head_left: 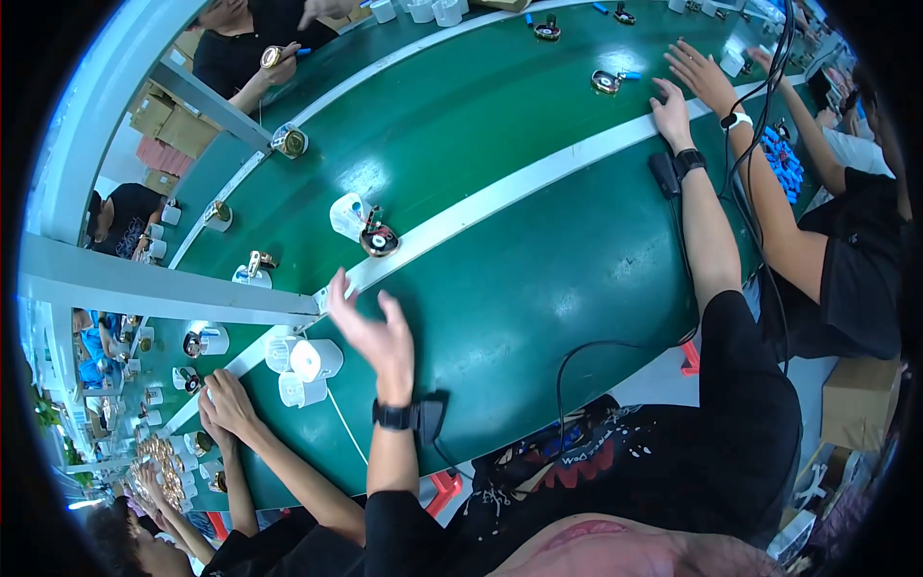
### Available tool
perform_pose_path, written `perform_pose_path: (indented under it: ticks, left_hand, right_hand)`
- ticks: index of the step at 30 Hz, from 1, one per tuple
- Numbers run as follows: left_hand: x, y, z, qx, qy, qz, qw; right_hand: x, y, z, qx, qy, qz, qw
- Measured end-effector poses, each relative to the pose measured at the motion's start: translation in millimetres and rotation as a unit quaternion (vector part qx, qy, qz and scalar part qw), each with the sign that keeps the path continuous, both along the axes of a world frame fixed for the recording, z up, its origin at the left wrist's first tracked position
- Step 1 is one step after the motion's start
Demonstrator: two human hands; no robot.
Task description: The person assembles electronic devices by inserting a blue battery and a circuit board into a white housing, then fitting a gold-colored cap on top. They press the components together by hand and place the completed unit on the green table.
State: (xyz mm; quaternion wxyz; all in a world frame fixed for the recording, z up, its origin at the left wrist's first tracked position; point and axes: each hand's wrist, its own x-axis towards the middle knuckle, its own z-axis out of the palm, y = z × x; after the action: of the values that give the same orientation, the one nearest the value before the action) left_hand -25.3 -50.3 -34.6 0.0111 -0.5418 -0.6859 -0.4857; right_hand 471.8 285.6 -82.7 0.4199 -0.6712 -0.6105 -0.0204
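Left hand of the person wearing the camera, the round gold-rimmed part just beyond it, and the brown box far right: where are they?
Left hand (373,338): head view, middle of the hand.
Gold-rimmed part (381,240): head view, middle of its round face.
Brown box (861,406): head view, its side.

So you're working at a long green bench (538,298), and a pale rail (538,188) is running right along it. White patches of light are glaring off the green (shiny stuff, honestly). On your left, a chunky white metal frame (163,288) is standing over the bench, and cardboard boxes (168,115) are piling up behind it. Pale grey floor (639,380) is peeking out below, a red furniture leg (442,495) is poking out, and another carton (859,402) is sitting over on your right.
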Motion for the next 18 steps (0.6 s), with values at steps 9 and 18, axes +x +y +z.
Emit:
perform_pose_path:
  ticks: [9,18]
  left_hand:
    - [-40,-48,31,-0.102,0.355,0.270,0.889]
    - [-34,-65,34,-0.237,0.343,0.181,0.891]
  right_hand:
    - [-36,45,7,-0.098,-0.292,0.091,0.947]
    - [-20,21,14,-0.356,0.335,0.243,0.838]
